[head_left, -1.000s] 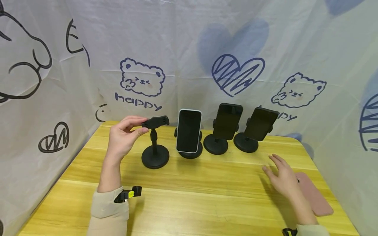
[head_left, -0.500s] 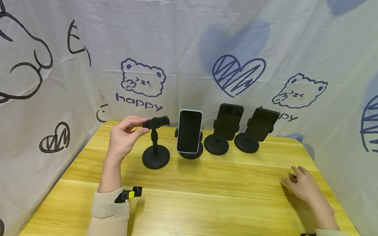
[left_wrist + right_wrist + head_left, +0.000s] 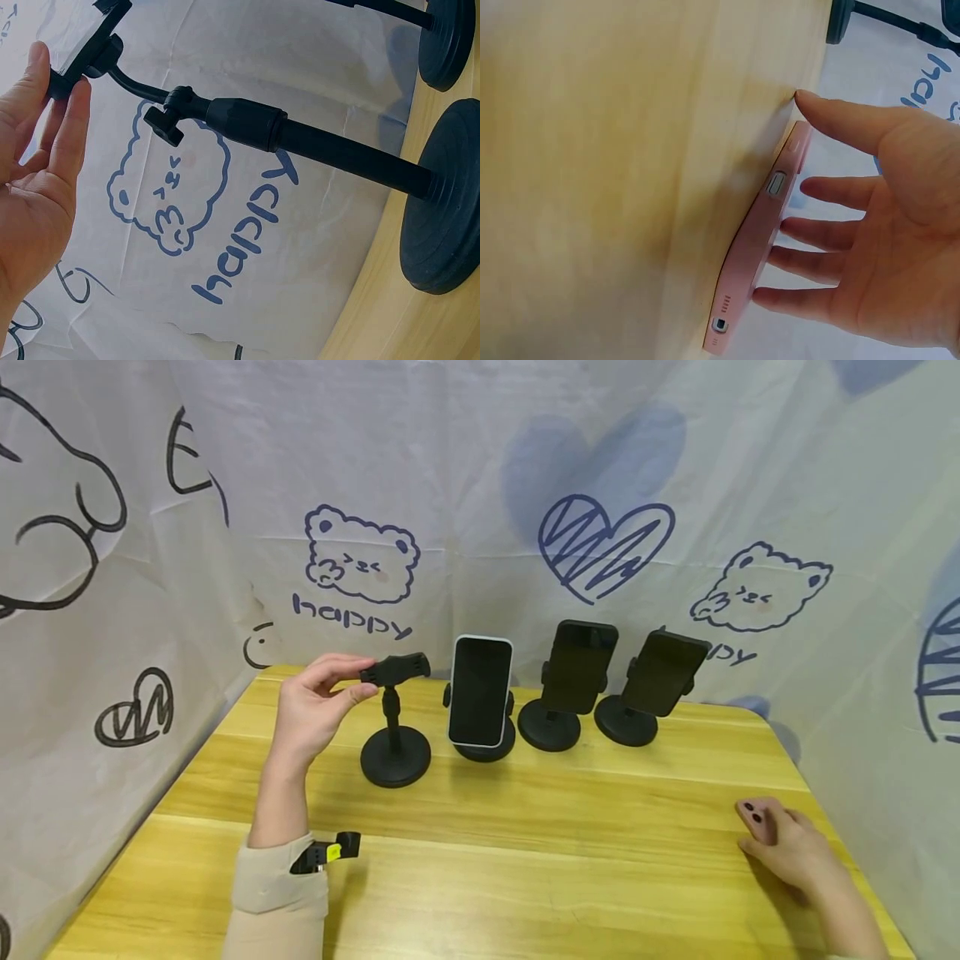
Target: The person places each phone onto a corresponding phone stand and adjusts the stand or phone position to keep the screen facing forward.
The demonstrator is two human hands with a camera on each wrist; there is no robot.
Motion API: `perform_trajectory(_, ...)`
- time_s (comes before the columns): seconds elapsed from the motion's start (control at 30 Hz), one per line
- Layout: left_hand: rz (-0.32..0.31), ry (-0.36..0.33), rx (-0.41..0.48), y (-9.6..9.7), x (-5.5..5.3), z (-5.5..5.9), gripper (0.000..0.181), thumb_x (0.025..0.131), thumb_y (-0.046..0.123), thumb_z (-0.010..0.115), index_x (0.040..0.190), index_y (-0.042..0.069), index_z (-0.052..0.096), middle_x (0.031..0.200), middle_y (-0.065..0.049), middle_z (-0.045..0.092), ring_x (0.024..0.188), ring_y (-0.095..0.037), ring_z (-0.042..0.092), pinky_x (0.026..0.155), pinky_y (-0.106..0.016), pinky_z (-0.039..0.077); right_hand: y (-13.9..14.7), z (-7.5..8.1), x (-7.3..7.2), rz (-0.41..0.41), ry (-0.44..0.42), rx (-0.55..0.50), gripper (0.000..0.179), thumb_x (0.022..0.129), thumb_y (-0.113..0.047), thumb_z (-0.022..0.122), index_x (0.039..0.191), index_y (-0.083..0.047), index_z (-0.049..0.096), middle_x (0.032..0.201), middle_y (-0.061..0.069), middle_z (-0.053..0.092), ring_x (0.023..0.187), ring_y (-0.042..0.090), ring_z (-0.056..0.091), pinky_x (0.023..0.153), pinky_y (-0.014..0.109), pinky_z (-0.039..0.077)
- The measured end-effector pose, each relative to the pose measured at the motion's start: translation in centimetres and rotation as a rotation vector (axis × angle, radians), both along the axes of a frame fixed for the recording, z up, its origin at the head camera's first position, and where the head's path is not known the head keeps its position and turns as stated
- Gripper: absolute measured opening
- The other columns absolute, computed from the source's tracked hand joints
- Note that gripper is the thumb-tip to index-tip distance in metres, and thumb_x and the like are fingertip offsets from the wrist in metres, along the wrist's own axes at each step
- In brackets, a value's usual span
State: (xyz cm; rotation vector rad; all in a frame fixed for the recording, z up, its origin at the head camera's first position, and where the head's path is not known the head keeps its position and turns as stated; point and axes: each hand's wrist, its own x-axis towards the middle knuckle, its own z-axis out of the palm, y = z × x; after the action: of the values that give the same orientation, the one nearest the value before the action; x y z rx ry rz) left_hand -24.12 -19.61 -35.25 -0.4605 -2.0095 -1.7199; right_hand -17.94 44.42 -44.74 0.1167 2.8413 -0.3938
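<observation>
My left hand (image 3: 311,714) pinches one end of the clamp on a black phone stand (image 3: 395,760). That clamp holds no phone, and its round base rests on the table. In the left wrist view, the thumb and fingers meet the edge of the clamp (image 3: 84,56). Over at the right, my right hand (image 3: 802,858) is on a pink phone (image 3: 753,816), which lies with its camera side up and is partly covered. Seen from the right wrist, the fingertips touch the back of the pink phone (image 3: 746,247), while the thumb is apart from it near the table.
Beside the left stand, a white-edged phone (image 3: 480,693) and two black phones (image 3: 579,668) (image 3: 664,674) sit in their own stands along the back of the wooden table (image 3: 540,860). White cloth (image 3: 480,460) with drawings hangs behind and at both sides.
My right hand has moved right and toward me, from beside the pink phone onto it. The left hand keeps its pinch on the stand's clamp.
</observation>
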Motion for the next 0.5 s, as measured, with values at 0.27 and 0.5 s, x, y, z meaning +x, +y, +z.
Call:
perform_trajectory(0.27,0.004,-0.003,0.0,-0.1,0.0,0.0,0.031,0.089,-0.009,0.077,0.12,-0.006,0.073,0.11,0.003,0.069,0.107,-0.011,0.069,0.089,-0.022,0.058,0.6,0.4,0.0,-0.023,-0.059,0.036,0.094,0.098,-0.047,0.067,0.148,0.022,0.026,0.13,0.053,0.043,0.119,0.069,0.047,0.095,0.073,0.044)
perform_trajectory(0.5,0.004,-0.005,0.001,-0.1,-0.1,0.0,0.032,0.089,-0.008,0.077,0.12,-0.006,0.073,0.11,0.003,0.069,0.107,-0.011,0.069,0.09,-0.022,0.058,1.2,0.8,0.0,-0.02,-0.074,0.049,0.091,0.096,-0.044,0.072,0.147,0.019,0.032,0.129,0.05,0.048,0.116,0.068,0.049,0.093,0.073,0.045)
